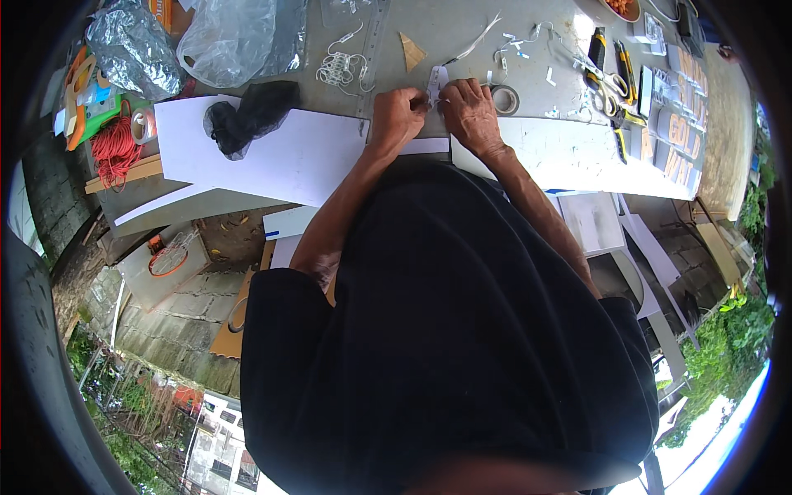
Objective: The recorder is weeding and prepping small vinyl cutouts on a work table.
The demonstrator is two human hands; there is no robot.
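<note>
Work on the small white piece (436, 76) looks partway along, as far as one can judge: you have it on the table in front of you, between your two hands, and nothing shows it finished. Your left hand (398, 117) is at its left side, thumb and forefinger bent close together as if pinching its near edge; the contact itself is too small to confirm. Your right hand (470, 111) is on the other side, fingers curled downward and close together; whether they grip the piece or only steady it, you cannot tell from here.

Raised letters (678, 129) at the far right look already shaped, so that part seems done. White wired modules (337, 69) lie in a loose, tangled string beyond your left hand, apparently not yet fitted, and loose wires (478, 38) lie beyond the piece.

Just beside your right hand sits a tape roll (516, 100), likely the first thing that hand would bump. Scissors (613, 85) and a yellow-and-black cutter (626, 70) lie farther right, well apart from your fingers. To your left, black mesh (266, 115) rests on a big white sheet (276, 165), and a tan triangle (411, 51) lies ahead, near the piece but not blocking it.
</note>
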